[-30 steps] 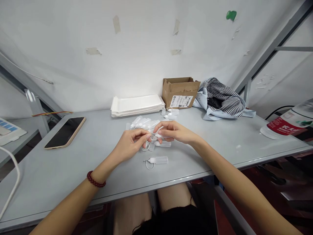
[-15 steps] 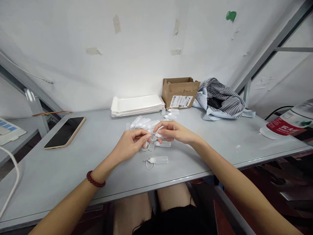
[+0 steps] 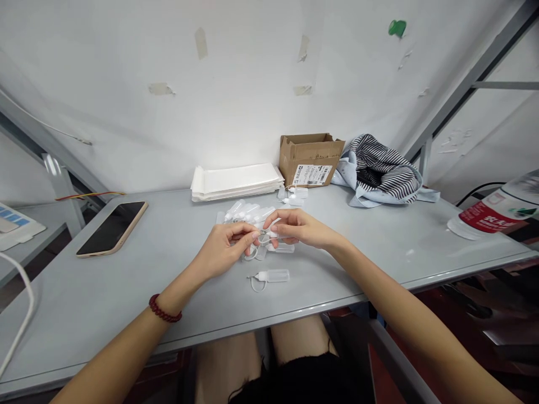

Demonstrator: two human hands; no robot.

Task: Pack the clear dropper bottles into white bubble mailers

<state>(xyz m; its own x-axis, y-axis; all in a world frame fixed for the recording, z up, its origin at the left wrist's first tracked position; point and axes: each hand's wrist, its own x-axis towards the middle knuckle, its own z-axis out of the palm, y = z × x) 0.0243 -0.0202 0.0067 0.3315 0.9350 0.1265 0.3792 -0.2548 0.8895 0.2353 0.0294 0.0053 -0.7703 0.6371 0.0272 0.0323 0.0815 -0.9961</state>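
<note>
Between my hands is a small clear bottle with a white cap ring and a thin metal tip, partly hidden by fingers. My left hand (image 3: 227,246) pinches the tip end of it, thumb against forefinger. Its body lies in my right hand (image 3: 300,227), whose fingers are closed around it. Behind and below the hands lies a pile of similar needle-tip bottles (image 3: 248,210). Nearer the table's front edge, one needle-tip bottle (image 3: 275,275) rests on its side, tip to the left, with a looped white strap.
On the grey table (image 3: 177,314) are a phone (image 3: 113,229) at left and a stack of white envelopes (image 3: 238,180) at the back. Beside it stand a cardboard box (image 3: 311,160), striped cloth (image 3: 385,171) and, far right, a large water bottle (image 3: 497,210).
Both hands stay almost in place. My right hand's fingers shift very slightly around the bottle; the things on the table have not moved.
</note>
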